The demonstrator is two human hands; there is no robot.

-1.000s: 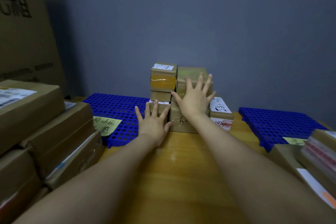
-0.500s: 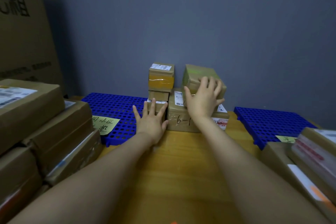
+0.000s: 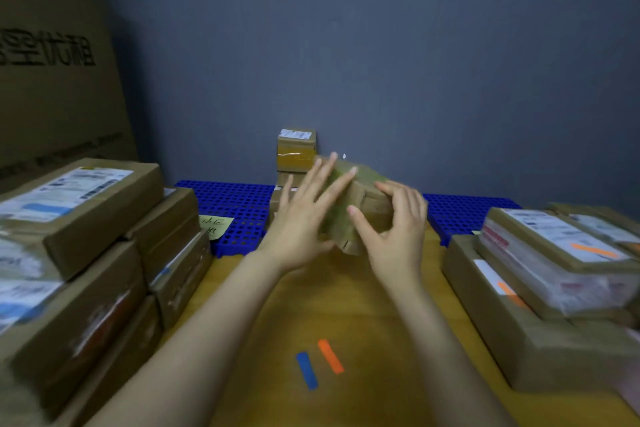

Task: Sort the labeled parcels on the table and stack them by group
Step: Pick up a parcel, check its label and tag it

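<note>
Bare forearms [image 3: 214, 315], left hand [image 3: 301, 224] and right hand [image 3: 396, 232] bare too (short, plain nails)

I see brown parcels [image 3: 86, 218], blue grid-holed mats [image 3: 235, 204], a yellow note [image 3: 215, 226], a blue strip [image 3: 307, 370], an orange strip [image 3: 330, 356] and a yellow-brown table [image 3: 346, 305].

The parcel [image 3: 367, 198] in my right hand [image 3: 398, 239] is brown cardboard with a glossy clear wrapping. The table [image 3: 346, 305] at lower centre is smooth varnished wood. The grid mat [image 3: 235, 206] at centre left is matt blue plastic. The note [image 3: 215, 226] on it is yellow paper.
</note>
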